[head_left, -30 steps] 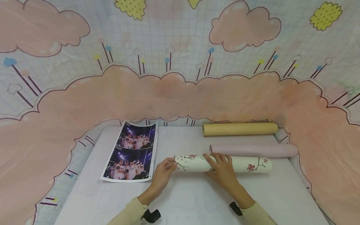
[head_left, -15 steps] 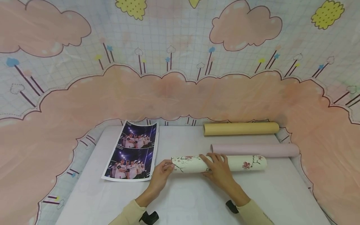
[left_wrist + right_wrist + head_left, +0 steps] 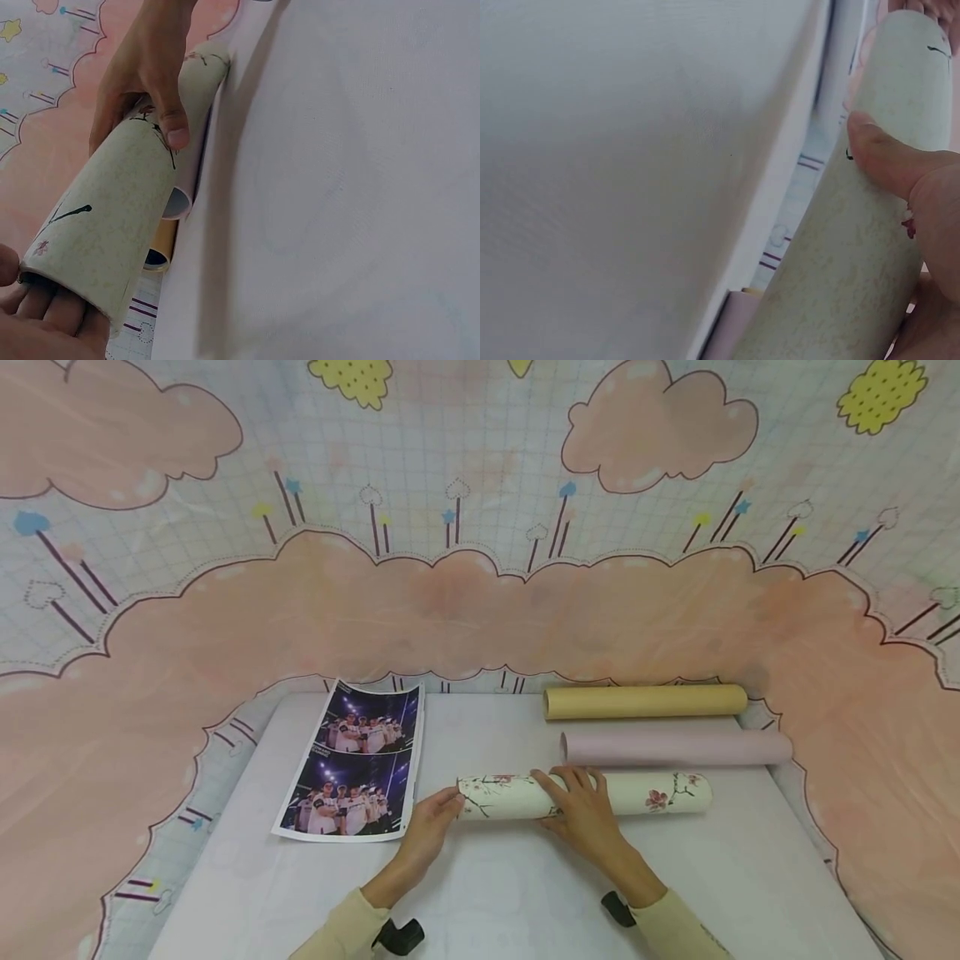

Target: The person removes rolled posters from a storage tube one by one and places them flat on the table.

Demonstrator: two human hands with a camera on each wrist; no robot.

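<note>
A cream paper roll [image 3: 502,800] printed with dark branches and reddish blossoms lies crosswise between the two hands. At its left end my left hand [image 3: 425,833] pinches the rim. In the left wrist view several fingers [image 3: 64,309] reach inside the tube's opening, with the thumb outside. My right hand [image 3: 588,814] grips the roll around its middle, thumb on the near side and fingers over the top. The right wrist view shows that thumb [image 3: 881,154] lying along the roll. Just behind is a pale pink roll [image 3: 678,748], nearly parallel to it.
A yellow-tan roll [image 3: 645,702] lies at the back right of the white table [image 3: 480,893]. To the left lies a sheet with two group photos [image 3: 348,768], its edges slightly curled. A cloud-patterned cloth [image 3: 480,610] rises behind the table.
Both hands and the blossom roll have shifted a little left, then held still. In the last half second the pink roll has moved slightly back, toward the yellow-tan one.
</note>
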